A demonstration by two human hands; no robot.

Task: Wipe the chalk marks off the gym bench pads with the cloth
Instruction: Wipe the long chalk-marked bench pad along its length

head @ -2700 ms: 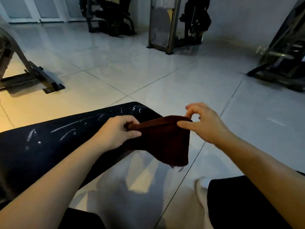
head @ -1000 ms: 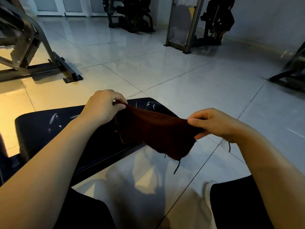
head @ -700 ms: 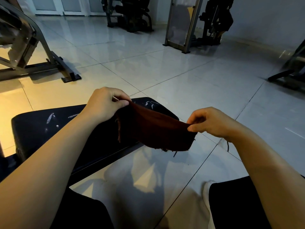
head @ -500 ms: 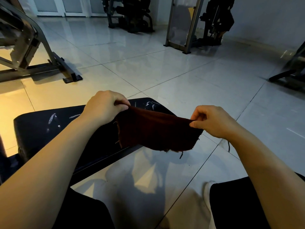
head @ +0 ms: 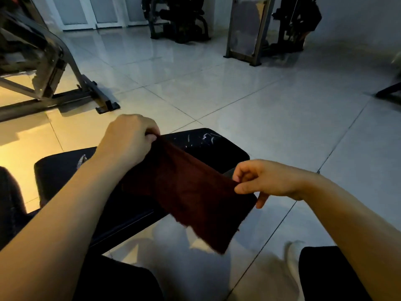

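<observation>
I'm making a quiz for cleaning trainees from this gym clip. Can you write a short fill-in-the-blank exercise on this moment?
1. The dark red cloth is held by ____ hands.
2. White chalk marks show on the black bench ____.
3. The left hand grips the cloth's far corner, above the ____.
4. The right hand ____ the cloth's near edge.

Answers: both; pad; pad; pinches

Glossy pale floor tiles (head: pixel 249 101) fill the room. A grey machine frame (head: pixel 43 68) stands at ten o'clock, dark gym machines (head: pixel 180 20) at twelve.
</observation>
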